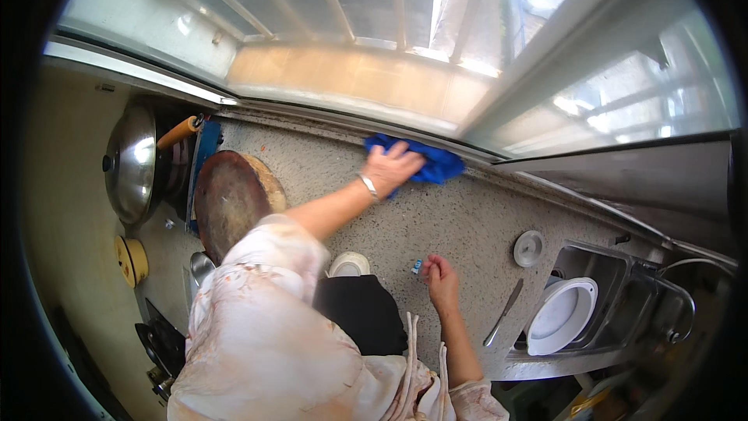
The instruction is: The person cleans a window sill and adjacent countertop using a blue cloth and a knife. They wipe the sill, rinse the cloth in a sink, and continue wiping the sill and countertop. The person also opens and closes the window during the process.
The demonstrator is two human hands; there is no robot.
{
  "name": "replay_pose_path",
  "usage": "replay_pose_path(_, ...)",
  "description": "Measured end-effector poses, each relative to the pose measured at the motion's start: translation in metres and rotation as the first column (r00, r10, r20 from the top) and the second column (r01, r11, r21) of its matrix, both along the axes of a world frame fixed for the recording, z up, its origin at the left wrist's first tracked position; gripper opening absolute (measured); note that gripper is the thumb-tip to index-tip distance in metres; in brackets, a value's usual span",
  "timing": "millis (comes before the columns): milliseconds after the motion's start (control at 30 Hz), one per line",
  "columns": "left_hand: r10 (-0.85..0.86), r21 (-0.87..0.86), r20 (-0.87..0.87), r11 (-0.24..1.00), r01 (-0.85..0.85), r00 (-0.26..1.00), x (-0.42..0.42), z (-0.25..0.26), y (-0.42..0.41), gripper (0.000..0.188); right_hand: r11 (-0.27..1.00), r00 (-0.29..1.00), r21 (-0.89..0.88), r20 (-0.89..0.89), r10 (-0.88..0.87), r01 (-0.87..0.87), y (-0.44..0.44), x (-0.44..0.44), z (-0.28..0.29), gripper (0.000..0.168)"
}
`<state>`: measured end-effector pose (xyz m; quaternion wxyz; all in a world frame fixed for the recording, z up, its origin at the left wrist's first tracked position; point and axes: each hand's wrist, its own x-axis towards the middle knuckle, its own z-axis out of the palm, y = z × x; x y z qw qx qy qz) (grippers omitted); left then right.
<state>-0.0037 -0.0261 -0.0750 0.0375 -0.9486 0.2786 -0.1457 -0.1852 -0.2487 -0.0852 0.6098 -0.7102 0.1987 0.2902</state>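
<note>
My left hand (392, 168), with a silver bracelet at the wrist, presses a crumpled blue cloth (438, 162) against the speckled counter's back edge, along the window frame. Its fingers are spread over the cloth's left part. Nearer my body, my right hand (439, 280) hovers over or rests on the counter (467, 216) with curled fingers. Just left of its fingertips is a small blue and white piece (416, 266); whether the fingers touch it, I cannot tell. A pale bowl (349, 264) is partly hidden by a black item (362, 313) in front of my body.
At left are a round wooden chopping board (234, 202), a lidded metal wok (137, 164) and a yellow lidded pot (132, 261). At right lie a table knife (504, 311) and a small round lid (529, 248); a white basin (562, 316) tilts in the steel sink (619, 304). The window (362, 70) borders the back.
</note>
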Motion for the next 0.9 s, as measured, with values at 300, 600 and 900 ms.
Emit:
replay_pose_path(300,0.608,0.291,-0.258,0.790,-0.539,0.751,-0.019,0.033,0.177,0.024,0.628,0.882,-0.728,0.450,0.138,0.274,-0.090,-0.068,0.015,0.032)
replay_pose_path(600,-0.134,-0.326,-0.113,0.941,0.090,0.985,-0.014,0.046,0.006,0.036,0.277,0.973,-0.937,0.229,0.026,0.213,-0.140,-0.089,-0.006,0.053)
replay_pose_path(900,0.143,-0.430,-0.392,0.845,-0.318,0.909,-0.009,0.034,0.024,0.039,0.229,0.977,-0.955,0.205,0.061,0.186,-0.140,-0.086,-0.016,0.054)
